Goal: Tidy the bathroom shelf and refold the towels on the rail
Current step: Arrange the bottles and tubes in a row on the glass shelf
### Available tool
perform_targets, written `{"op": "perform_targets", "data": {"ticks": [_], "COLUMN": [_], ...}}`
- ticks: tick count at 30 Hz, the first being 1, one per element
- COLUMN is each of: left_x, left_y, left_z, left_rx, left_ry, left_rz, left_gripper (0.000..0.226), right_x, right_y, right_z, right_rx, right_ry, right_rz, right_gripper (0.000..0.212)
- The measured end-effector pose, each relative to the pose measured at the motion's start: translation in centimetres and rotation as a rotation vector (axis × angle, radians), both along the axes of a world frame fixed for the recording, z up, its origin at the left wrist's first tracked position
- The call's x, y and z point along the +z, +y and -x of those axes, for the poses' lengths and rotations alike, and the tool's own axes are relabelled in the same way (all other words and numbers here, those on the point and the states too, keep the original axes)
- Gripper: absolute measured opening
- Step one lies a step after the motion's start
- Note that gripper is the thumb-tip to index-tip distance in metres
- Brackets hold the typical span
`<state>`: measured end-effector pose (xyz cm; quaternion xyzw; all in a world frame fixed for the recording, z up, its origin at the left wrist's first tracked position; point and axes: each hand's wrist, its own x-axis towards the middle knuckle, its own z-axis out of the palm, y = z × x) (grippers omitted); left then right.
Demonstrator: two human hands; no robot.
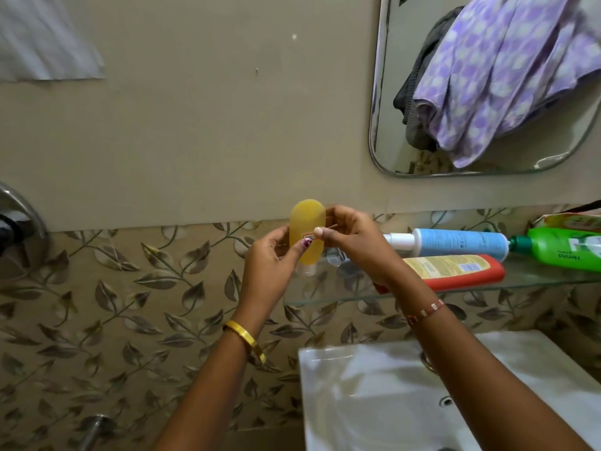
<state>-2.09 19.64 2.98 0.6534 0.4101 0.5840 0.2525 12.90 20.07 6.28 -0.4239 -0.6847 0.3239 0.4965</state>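
Note:
A small yellow translucent bottle (307, 222) stands cap-down at the left end of the glass shelf (536, 281). My left hand (273, 255) grips its left side, thumb on the label. My right hand (351, 237) holds its right side with curled fingers and thumb. On the shelf to the right lie a blue-and-white tube (455, 242), a red-and-yellow bottle (455, 270) and a green bottle (566, 249), all on their sides. A purple patterned towel (507, 79) and a grey cloth (419, 79) show in the mirror (377, 125).
A white washbasin (374, 385) sits below the shelf at the lower right. A chrome fitting (19, 222) sticks out of the wall at the left edge. A white cloth (45, 37) hangs at the top left. An orange packet (572, 221) lies at the shelf's far right.

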Motion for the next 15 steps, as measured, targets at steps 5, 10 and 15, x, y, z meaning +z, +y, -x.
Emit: {"op": "perform_targets", "data": {"ticks": [5, 10, 15], "left_x": [-0.3, -0.7, -0.9], "left_y": [0.0, -0.7, -1.1], "left_z": [-0.6, -1.1, -1.7], "left_rx": [0.11, 0.287, 0.388], "left_ry": [0.053, 0.109, 0.148], "left_rz": [-0.018, -0.088, -0.122], "left_gripper": [0.037, 0.041, 0.029], "right_x": [0.2, 0.8, 1.3], "right_y": [0.3, 0.0, -1.1], "right_z": [-0.4, -1.1, -3.4], "right_rx": [0.037, 0.022, -0.085], "right_ry": [-0.063, -0.206, -0.444], "right_rz": [0.031, 0.023, -0.056], "right_gripper": [0.028, 0.036, 0.038]}}
